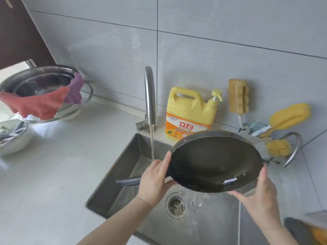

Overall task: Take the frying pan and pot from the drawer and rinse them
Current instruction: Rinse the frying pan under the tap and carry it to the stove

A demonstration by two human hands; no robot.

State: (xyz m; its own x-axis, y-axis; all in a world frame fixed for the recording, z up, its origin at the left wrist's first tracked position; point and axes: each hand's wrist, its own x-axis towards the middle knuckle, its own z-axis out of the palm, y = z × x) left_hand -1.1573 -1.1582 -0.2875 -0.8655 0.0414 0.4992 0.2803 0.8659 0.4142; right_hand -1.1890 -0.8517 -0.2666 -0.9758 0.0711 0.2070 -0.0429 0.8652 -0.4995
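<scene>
Counter [53, 165] with detergent jug [190, 112]

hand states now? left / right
Left hand: holds the frying pan by its rim, near the handle.
Right hand: holds the pan's opposite rim, over the sink.

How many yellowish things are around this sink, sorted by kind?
Detergent bottle: 1, the yellow detergent bottle behind the sink.
Sponge on the wall: 1, the tan sponge.
Sponges at the holder: 2, the yellow sponge brush and the small yellow sponge.
Total: 4. An orange blur at the bottom right corner is too unclear to count.
</scene>
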